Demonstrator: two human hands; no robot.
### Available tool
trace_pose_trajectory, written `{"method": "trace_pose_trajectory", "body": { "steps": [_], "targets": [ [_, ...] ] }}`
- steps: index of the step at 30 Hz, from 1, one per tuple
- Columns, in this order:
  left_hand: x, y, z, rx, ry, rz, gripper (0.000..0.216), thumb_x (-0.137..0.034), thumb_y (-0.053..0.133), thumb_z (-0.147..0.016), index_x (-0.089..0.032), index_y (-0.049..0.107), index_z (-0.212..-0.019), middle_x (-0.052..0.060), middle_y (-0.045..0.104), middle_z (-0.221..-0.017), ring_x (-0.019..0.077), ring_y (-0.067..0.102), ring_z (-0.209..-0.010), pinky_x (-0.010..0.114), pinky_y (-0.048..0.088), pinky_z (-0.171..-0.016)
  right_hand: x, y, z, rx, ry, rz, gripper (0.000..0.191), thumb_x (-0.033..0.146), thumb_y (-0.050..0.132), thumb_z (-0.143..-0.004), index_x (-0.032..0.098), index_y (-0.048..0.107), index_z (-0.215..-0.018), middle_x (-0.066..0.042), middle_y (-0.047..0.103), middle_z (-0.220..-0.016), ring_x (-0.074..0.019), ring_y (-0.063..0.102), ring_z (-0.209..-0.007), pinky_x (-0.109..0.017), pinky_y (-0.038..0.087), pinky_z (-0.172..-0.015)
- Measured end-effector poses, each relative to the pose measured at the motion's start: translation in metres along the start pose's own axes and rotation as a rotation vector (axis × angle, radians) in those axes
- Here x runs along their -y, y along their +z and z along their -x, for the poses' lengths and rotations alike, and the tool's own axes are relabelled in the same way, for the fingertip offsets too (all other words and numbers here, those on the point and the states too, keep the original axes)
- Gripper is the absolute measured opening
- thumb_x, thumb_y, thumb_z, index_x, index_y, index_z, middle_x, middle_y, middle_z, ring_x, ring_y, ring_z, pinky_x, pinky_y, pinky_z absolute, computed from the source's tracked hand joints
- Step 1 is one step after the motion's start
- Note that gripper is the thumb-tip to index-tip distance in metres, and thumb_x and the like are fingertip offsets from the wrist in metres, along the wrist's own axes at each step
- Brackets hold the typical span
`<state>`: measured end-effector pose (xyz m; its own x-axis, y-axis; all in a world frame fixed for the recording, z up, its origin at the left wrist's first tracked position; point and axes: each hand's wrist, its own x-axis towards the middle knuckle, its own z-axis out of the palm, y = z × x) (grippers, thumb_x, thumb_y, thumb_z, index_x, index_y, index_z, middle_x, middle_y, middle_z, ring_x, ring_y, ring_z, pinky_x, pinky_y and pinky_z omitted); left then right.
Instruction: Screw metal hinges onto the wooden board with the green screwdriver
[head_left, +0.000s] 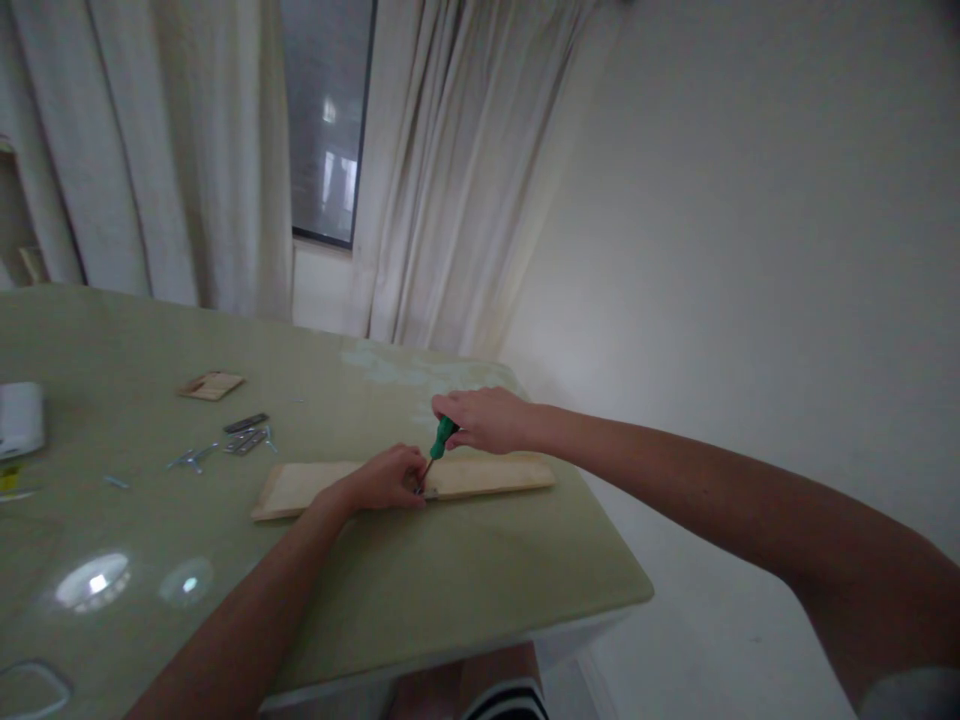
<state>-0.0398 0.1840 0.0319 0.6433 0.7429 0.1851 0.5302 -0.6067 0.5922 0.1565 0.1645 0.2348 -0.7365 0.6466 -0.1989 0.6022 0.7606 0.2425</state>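
Observation:
My right hand (pixel 487 418) is closed around the green handle of a screwdriver (pixel 442 436). The shaft slants down and left to a small metal bracket (pixel 430 494) at the near edge of a pale wooden board (pixel 495 478). On the board rests my left hand (pixel 386 478), its fingers closed together beside the screwdriver tip and the bracket. What lies between those fingers is too small to make out. The board lies flat, long side across the table.
Left of the board, several metal plates (pixel 246 436) and screws (pixel 191 458) lie on the green table (pixel 450 570). Farther back is a small wooden piece (pixel 212 385). A white object (pixel 20 418) stands at the left edge. A wall (pixel 750 300) rises right of the table, with curtains (pixel 442 200) behind.

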Motion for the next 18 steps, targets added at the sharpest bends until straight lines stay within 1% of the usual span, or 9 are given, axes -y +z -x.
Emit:
{"method": "trace_pose_trajectory", "body": {
  "steps": [3,5,6,8,10,12,13,15,18],
  "targets": [
    [0.001,0.001,0.0,0.004,-0.007,-0.007,0.02,-0.035,0.08,-0.073,-0.021,0.071,-0.084,0.003,0.067,-0.094,0.0249,0.061,-0.098,0.032,0.045,-0.086,0.004,0.002,-0.006,0.003,0.136,0.092,0.056,0.069,0.047,-0.102,0.017,0.068,-0.112,-0.019,0.078,-0.11,-0.0338,0.075,-0.101,-0.035,0.049,-0.073],
    [0.001,0.0,0.0,0.005,-0.013,-0.012,0.021,-0.036,0.08,-0.073,-0.02,0.07,-0.083,0.004,0.066,-0.095,0.0252,0.061,-0.098,0.032,0.046,-0.086,0.007,0.002,-0.008,0.028,0.207,0.111,0.066,0.072,0.037,-0.103,0.016,0.072,-0.104,-0.021,0.079,-0.104,-0.0354,0.075,-0.099,-0.037,0.05,-0.073],
    [0.0,0.0,0.0,0.005,-0.016,-0.014,0.021,-0.036,0.08,-0.073,-0.02,0.07,-0.083,0.004,0.066,-0.095,0.0254,0.061,-0.098,0.032,0.046,-0.086,0.007,0.001,-0.008,0.038,0.208,0.105,0.066,0.072,0.038,-0.103,0.016,0.071,-0.106,-0.021,0.079,-0.105,-0.0351,0.075,-0.099,-0.037,0.05,-0.073],
    [-0.001,-0.001,0.001,0.003,-0.014,-0.014,0.019,-0.034,0.08,-0.073,-0.02,0.071,-0.083,0.004,0.066,-0.096,0.0256,0.061,-0.098,0.033,0.046,-0.086,0.008,-0.003,-0.006,0.058,0.138,0.056,0.057,0.07,0.051,-0.1,0.018,0.065,-0.119,-0.018,0.079,-0.109,-0.0327,0.074,-0.099,-0.034,0.048,-0.071],
    [-0.002,-0.002,0.001,-0.002,-0.009,-0.012,0.017,-0.032,0.079,-0.073,-0.021,0.072,-0.083,0.004,0.066,-0.096,0.0253,0.061,-0.097,0.033,0.046,-0.087,0.008,-0.008,-0.004,0.06,0.032,-0.001,0.051,0.06,0.065,-0.096,0.023,0.056,-0.13,-0.012,0.078,-0.116,-0.0289,0.073,-0.101,-0.031,0.045,-0.069],
    [-0.003,-0.002,0.001,-0.004,-0.007,-0.008,0.015,-0.031,0.079,-0.072,-0.021,0.072,-0.082,0.004,0.066,-0.094,0.0247,0.061,-0.095,0.032,0.047,-0.084,0.009,-0.011,-0.004,0.042,-0.05,-0.011,0.043,0.048,0.071,-0.096,0.026,0.054,-0.129,-0.009,0.076,-0.123,-0.0263,0.072,-0.105,-0.029,0.043,-0.067],
    [-0.004,-0.002,0.001,-0.003,-0.006,-0.006,0.015,-0.031,0.079,-0.072,-0.021,0.072,-0.082,0.004,0.066,-0.094,0.0245,0.061,-0.094,0.032,0.047,-0.083,0.01,-0.012,-0.005,0.03,-0.063,0.005,0.038,0.045,0.071,-0.097,0.027,0.055,-0.127,-0.008,0.075,-0.124,-0.0264,0.071,-0.107,-0.028,0.042,-0.067],
    [-0.004,-0.001,0.001,0.0,-0.005,-0.004,0.016,-0.03,0.08,-0.072,-0.021,0.072,-0.082,0.004,0.067,-0.093,0.0244,0.062,-0.093,0.032,0.047,-0.083,0.013,-0.011,-0.011,0.014,-0.029,0.057,0.034,0.05,0.067,-0.099,0.025,0.06,-0.121,-0.01,0.076,-0.121,-0.029,0.072,-0.106,-0.03,0.043,-0.067],
    [-0.005,-0.001,0.001,-0.003,-0.008,-0.01,0.018,-0.031,0.082,-0.072,-0.02,0.072,-0.083,0.004,0.067,-0.094,0.0251,0.062,-0.096,0.032,0.046,-0.086,0.016,-0.004,-0.021,-0.028,0.145,0.124,0.05,0.065,0.046,-0.104,0.02,0.067,-0.116,-0.016,0.078,-0.109,-0.0331,0.074,-0.103,-0.035,0.048,-0.071]
  ]
}}
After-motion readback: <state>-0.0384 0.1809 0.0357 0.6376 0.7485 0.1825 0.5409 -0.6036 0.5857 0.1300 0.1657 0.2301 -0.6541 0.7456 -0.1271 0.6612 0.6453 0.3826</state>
